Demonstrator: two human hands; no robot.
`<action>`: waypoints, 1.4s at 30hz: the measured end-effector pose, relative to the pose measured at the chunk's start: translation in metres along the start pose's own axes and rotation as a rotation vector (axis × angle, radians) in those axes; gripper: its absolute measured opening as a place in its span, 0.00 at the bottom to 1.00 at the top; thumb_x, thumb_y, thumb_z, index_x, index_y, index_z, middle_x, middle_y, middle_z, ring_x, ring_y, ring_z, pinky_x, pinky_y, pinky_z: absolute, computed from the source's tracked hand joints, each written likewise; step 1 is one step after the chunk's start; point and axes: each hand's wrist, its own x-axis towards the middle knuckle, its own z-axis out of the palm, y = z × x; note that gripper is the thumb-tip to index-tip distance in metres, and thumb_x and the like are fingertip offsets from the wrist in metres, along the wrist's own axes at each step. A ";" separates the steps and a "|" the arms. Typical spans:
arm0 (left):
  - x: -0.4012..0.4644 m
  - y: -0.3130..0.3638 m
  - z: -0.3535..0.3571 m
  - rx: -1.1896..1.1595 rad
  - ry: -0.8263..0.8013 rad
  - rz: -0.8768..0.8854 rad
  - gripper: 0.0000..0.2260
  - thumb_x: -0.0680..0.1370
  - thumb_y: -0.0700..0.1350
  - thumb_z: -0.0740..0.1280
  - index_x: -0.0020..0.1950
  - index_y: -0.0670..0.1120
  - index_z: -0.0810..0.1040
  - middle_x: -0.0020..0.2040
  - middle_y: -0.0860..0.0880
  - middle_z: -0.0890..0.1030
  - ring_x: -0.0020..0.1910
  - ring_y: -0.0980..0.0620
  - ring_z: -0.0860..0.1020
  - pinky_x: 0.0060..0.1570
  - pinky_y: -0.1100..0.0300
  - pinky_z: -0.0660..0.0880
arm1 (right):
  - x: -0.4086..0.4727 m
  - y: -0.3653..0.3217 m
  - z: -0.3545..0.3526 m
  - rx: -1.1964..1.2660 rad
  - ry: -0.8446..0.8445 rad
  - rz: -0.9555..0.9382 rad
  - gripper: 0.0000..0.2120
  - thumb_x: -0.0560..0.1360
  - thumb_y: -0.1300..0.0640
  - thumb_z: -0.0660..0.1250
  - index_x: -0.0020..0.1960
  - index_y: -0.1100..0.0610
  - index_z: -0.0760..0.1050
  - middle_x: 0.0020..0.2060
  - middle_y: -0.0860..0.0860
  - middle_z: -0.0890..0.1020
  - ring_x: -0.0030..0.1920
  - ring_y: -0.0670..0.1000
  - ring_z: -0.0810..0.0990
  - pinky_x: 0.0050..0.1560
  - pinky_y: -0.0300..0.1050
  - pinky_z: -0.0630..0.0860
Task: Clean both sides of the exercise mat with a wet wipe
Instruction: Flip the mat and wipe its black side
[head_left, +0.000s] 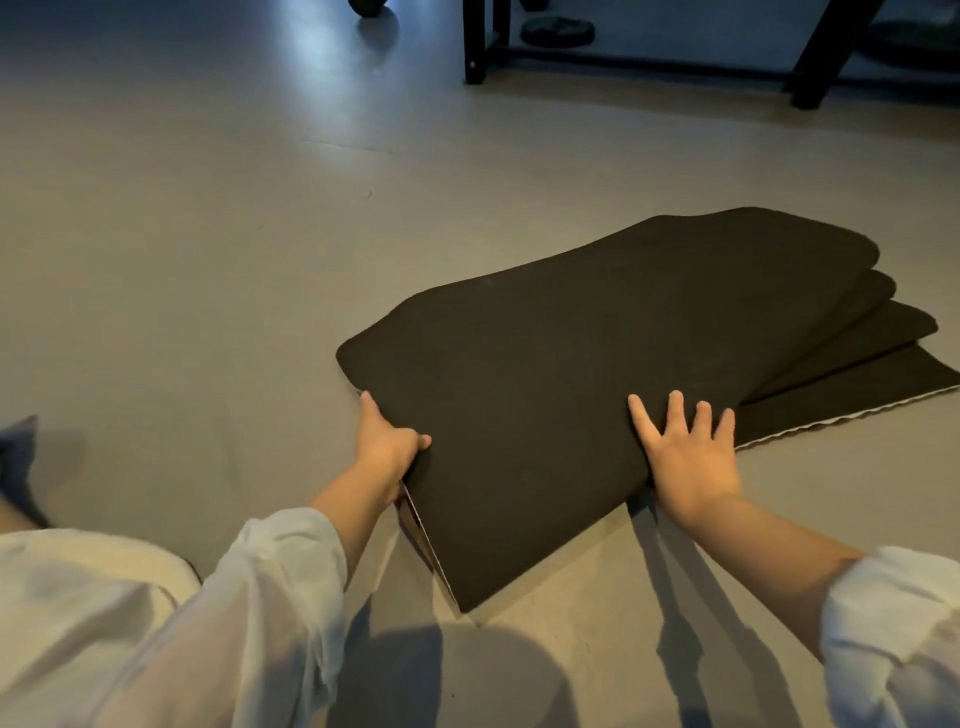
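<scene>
Folded black mat on grey floor; left hand gripping its edge, right hand flat; perhaps a rack behind.

Open floor left of folded mat

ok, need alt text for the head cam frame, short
A person kneeling on a grey floor handles a folded black exercise mat: the left hand grips its near-left edge, the right hand lies flat on top with fingers spread. The mat's layers fan out at the right; dark gym equipment stands behind. No wet wipe is visible.
</scene>
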 end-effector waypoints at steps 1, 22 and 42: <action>-0.001 0.006 0.000 0.125 -0.004 0.116 0.40 0.73 0.30 0.67 0.77 0.51 0.51 0.72 0.47 0.66 0.69 0.43 0.67 0.67 0.52 0.66 | -0.005 -0.002 -0.001 0.086 0.078 -0.012 0.45 0.75 0.51 0.66 0.77 0.52 0.36 0.75 0.63 0.50 0.73 0.68 0.53 0.70 0.68 0.52; 0.056 -0.013 0.009 0.293 0.061 -0.147 0.28 0.70 0.46 0.76 0.65 0.40 0.69 0.63 0.42 0.75 0.62 0.39 0.73 0.59 0.51 0.70 | -0.011 -0.105 -0.012 0.093 0.017 -0.496 0.41 0.79 0.58 0.62 0.76 0.47 0.34 0.76 0.58 0.39 0.74 0.69 0.41 0.70 0.70 0.44; -0.053 -0.003 0.053 0.917 -0.269 0.301 0.14 0.75 0.55 0.69 0.54 0.46 0.77 0.50 0.47 0.80 0.50 0.49 0.78 0.54 0.53 0.75 | -0.101 0.124 0.057 -0.146 -0.135 -0.549 0.44 0.70 0.63 0.71 0.76 0.42 0.50 0.76 0.50 0.59 0.75 0.59 0.57 0.70 0.61 0.46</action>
